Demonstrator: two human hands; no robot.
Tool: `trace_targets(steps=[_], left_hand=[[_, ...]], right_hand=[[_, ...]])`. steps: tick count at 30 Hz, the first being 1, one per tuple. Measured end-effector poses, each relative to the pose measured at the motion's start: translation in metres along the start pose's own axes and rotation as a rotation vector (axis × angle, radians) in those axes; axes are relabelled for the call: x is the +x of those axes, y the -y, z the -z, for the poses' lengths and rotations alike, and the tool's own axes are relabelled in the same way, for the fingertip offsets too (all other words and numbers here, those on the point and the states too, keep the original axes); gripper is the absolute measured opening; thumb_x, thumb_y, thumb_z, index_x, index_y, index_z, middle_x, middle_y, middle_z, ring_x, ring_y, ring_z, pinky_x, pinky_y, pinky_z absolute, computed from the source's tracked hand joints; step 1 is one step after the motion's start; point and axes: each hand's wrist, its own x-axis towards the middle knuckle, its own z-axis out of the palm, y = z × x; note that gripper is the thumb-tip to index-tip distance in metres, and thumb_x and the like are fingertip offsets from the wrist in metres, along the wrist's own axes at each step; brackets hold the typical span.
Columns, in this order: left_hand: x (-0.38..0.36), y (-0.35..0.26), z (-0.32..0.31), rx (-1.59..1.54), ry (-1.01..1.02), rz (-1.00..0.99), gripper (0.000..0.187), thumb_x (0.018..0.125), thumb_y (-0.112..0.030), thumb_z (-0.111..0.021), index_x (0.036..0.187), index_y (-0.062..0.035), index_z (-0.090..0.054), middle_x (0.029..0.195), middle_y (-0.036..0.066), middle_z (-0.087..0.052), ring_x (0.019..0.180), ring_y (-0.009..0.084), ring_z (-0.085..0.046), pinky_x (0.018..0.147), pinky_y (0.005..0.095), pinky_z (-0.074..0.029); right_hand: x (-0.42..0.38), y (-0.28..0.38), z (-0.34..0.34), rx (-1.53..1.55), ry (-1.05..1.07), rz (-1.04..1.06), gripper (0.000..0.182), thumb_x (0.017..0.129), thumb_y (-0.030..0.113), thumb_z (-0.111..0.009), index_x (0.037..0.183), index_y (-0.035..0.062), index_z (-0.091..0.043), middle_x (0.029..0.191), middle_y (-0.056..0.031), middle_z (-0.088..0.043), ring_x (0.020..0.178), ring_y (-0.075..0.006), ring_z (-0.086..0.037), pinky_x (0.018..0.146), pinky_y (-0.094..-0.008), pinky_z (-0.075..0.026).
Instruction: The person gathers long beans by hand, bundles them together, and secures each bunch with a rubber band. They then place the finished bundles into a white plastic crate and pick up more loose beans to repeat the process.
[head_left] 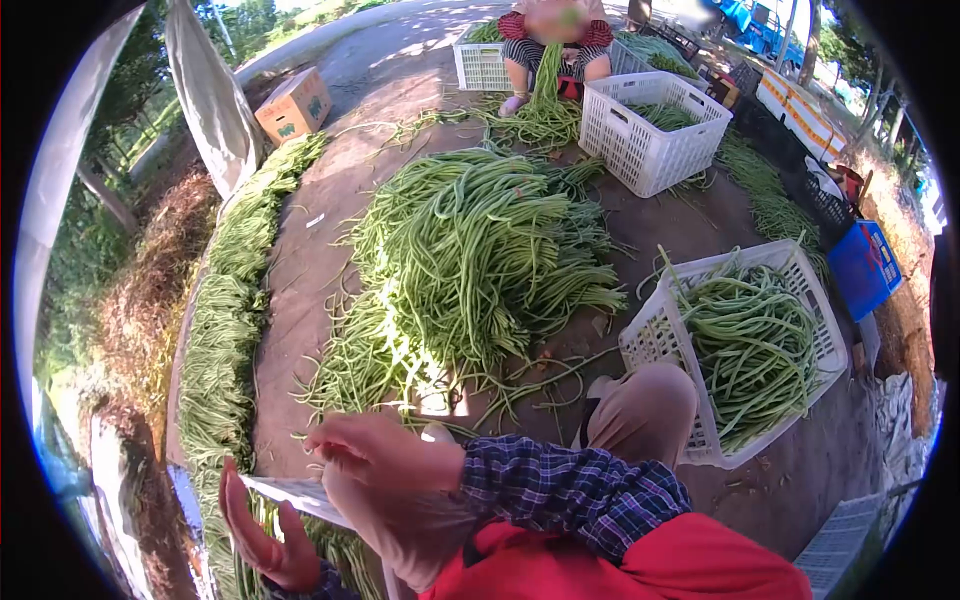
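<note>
Left of the white crate (652,340), the left hand (268,548) spreads wide; the right hand (385,452) curls nearby — whether round anything, I cannot tell. The long green beans (470,250), heaped left of the crate, run lengthwise toward the hands, some ends pointing at the crate — slender, arched, sunlit at the near edge

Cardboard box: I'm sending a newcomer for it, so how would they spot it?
Follow the long row of green beans on the left to its far end. The box sits there, beside the pale hanging sheet. Tan cardboard with dark printing sets it apart from the white crates farther right.
</note>
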Motion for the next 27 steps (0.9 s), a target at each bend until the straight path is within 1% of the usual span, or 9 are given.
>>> trace_targets(steps=[2, 4, 6, 9, 12, 14, 22, 24, 27], left_hand=[[0.044, -0.027, -0.033, -0.173, -0.089, -0.085, 0.048, 0.079, -0.018, -0.055, 0.119, 0.0048, -0.04, 0.113, 0.024, -0.05, 0.104, 0.0359, -0.049, 0.093, 0.0432, -0.037], [0.082, -0.053, -0.059, -0.374, -0.096, -0.208, 0.046, 0.076, -0.012, -0.058, 0.116, 0.0042, -0.043, 0.107, 0.022, -0.054, 0.099, 0.0329, -0.053, 0.088, 0.0414, -0.041], [0.109, -0.069, -0.092, -0.545, -0.079, -0.309, 0.044, 0.071, -0.007, -0.062, 0.111, 0.003, -0.047, 0.101, 0.02, -0.056, 0.091, 0.0305, -0.056, 0.079, 0.0382, -0.046], [0.135, -0.076, -0.145, -0.545, -0.054, -0.482, 0.042, 0.066, -0.004, -0.066, 0.106, 0.0004, -0.052, 0.095, 0.016, -0.057, 0.083, 0.0304, -0.058, 0.07, 0.036, -0.049], [0.134, -0.061, -0.186, -0.551, 0.045, -0.535, 0.043, 0.065, -0.002, -0.065, 0.105, -0.0016, -0.051, 0.092, 0.015, -0.058, 0.079, 0.0308, -0.058, 0.068, 0.036, -0.048], [0.128, -0.051, -0.191, -0.616, 0.146, -0.386, 0.038, 0.062, -0.002, -0.067, 0.098, -0.003, -0.055, 0.082, 0.013, -0.059, 0.07, 0.0287, -0.059, 0.062, 0.0353, -0.048], [0.145, -0.023, -0.199, -0.557, 0.233, -0.291, 0.034, 0.062, -0.007, -0.068, 0.093, -0.0017, -0.056, 0.078, 0.012, -0.06, 0.066, 0.0273, -0.059, 0.057, 0.0332, -0.048], [0.148, -0.027, -0.199, -0.514, 0.244, -0.266, 0.034, 0.063, -0.008, -0.068, 0.093, -0.0011, -0.056, 0.077, 0.012, -0.06, 0.065, 0.0269, -0.059, 0.057, 0.033, -0.048], [0.151, -0.022, -0.207, -0.519, 0.292, -0.224, 0.034, 0.063, -0.009, -0.068, 0.093, -0.0004, -0.056, 0.077, 0.013, -0.06, 0.064, 0.0266, -0.058, 0.055, 0.0322, -0.048]], right_hand=[[-0.013, -0.009, 0.043, -0.05, -0.079, -0.13, 0.014, 0.084, 0.006, -0.053, 0.098, 0.0013, -0.055, 0.084, -0.0067, -0.059, 0.074, -0.0142, -0.058, 0.065, -0.0251, -0.047], [-0.03, -0.029, 0.078, 0.038, -0.19, -0.343, 0.016, 0.088, 0.008, -0.049, 0.101, -0.0002, -0.053, 0.086, -0.0057, -0.059, 0.076, -0.0126, -0.057, 0.067, -0.0245, -0.047], [-0.04, -0.055, 0.116, 0.246, -0.441, -0.385, 0.019, 0.089, 0.011, -0.049, 0.104, 0.0, -0.052, 0.086, -0.0046, -0.058, 0.075, -0.0104, -0.056, 0.066, -0.023, -0.047], [-0.026, -0.067, 0.185, 0.271, -0.801, -0.496, 0.019, 0.089, 0.012, -0.048, 0.105, 0.0033, -0.052, 0.088, -0.0034, -0.058, 0.073, -0.009, -0.056, 0.064, -0.0218, -0.046], [-0.011, -0.101, 0.252, 0.276, -0.992, -0.525, 0.017, 0.088, 0.011, -0.049, 0.103, 0.0052, -0.052, 0.086, -0.0015, -0.057, 0.07, -0.0083, -0.055, 0.06, -0.0221, -0.045], [-0.007, -0.131, 0.287, 0.391, -1.095, -0.546, 0.016, 0.087, 0.012, -0.049, 0.102, 0.0059, -0.052, 0.086, -0.0014, -0.058, 0.069, -0.0081, -0.055, 0.058, -0.0226, -0.045], [0.02, -0.237, 0.377, 0.181, -0.856, -0.859, 0.005, 0.085, 0.016, -0.052, 0.087, 0.011, -0.052, 0.077, 0.0001, -0.057, 0.065, -0.0095, -0.055, 0.054, -0.023, -0.044], [0.034, -0.262, 0.395, 0.176, -0.851, -0.843, 0.013, 0.084, 0.022, -0.056, 0.082, 0.0106, -0.05, 0.074, -0.0017, -0.056, 0.062, -0.0102, -0.054, 0.05, -0.0227, -0.042], [0.063, -0.298, 0.407, -0.256, -0.807, -1.11, 0.031, 0.077, 0.032, -0.065, 0.077, 0.0064, -0.048, 0.067, -0.0063, -0.052, 0.054, -0.0118, -0.05, 0.044, -0.0252, -0.035]])
